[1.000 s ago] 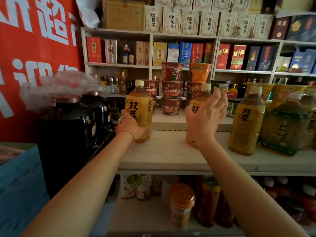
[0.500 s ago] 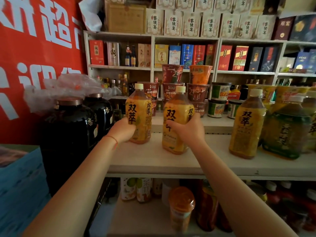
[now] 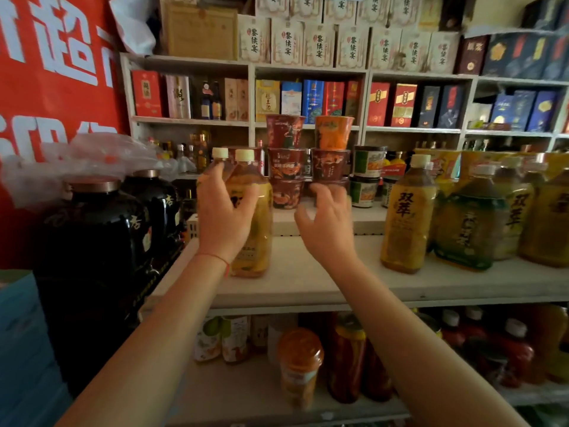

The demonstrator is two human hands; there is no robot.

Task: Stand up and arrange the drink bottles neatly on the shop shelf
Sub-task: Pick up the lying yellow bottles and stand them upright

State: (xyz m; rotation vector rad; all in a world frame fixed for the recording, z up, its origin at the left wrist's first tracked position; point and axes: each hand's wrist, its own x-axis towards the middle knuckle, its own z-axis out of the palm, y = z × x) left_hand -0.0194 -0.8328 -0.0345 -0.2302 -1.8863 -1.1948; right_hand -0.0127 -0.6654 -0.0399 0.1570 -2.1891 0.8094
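Two yellow tea bottles with white caps stand close together at the left of the pale shelf board (image 3: 308, 285). The front bottle (image 3: 255, 229) half hides the rear bottle (image 3: 220, 154). My left hand (image 3: 223, 214) holds them, fingers up along the rear bottle and thumb across the front one. To the right, my right hand (image 3: 328, 224) hovers above the shelf with fingers spread, holding nothing. Farther right stand another yellow tea bottle (image 3: 406, 217), a green tea bottle (image 3: 468, 223) and more bottles behind them.
Two large black jars (image 3: 92, 241) under a plastic sheet stand just left of the shelf. Stacked cup noodles (image 3: 286, 177) sit on a raised ledge behind the bottles. The lower shelf holds several bottles, among them an orange-capped one (image 3: 300, 365). Boxed goods fill the back shelves.
My right hand set its yellow bottle down beside the left one and let go, drawing back to the right. My left hand shifted to span both bottles.
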